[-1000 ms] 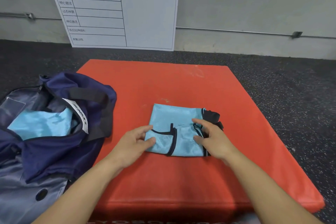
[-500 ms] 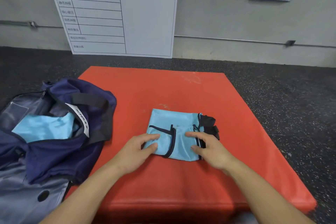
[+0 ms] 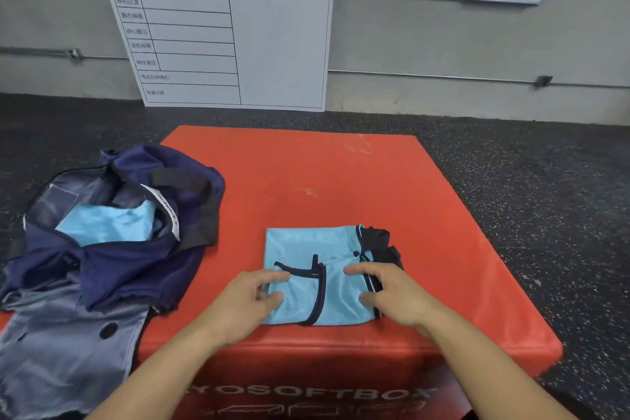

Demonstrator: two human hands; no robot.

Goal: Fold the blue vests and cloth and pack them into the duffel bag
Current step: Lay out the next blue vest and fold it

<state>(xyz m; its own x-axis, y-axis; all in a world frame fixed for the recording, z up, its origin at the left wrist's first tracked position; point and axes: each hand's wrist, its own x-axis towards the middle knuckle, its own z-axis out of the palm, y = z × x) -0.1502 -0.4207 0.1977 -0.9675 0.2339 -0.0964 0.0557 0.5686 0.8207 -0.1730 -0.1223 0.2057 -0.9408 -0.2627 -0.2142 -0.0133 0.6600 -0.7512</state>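
Observation:
A folded light blue vest (image 3: 324, 269) with dark trim lies on the red soft box (image 3: 306, 174), close to its front edge. My left hand (image 3: 250, 298) pinches the vest's left edge between thumb and curled fingers. My right hand (image 3: 395, 293) grips the right edge the same way, next to the vest's black strap end. The navy duffel bag (image 3: 136, 259) lies open at the left, partly on the box. Light blue cloth (image 3: 109, 223) shows inside its opening.
The box stands on dark speckled floor (image 3: 528, 198). A white planning board (image 3: 225, 41) leans on the grey wall behind it. The bag's grey-blue flap (image 3: 61, 351) hangs over the box's front left corner.
Both hands have drawn the folded vest nearer to the box's front edge and closed on its two sides. The view has tilted up a little.

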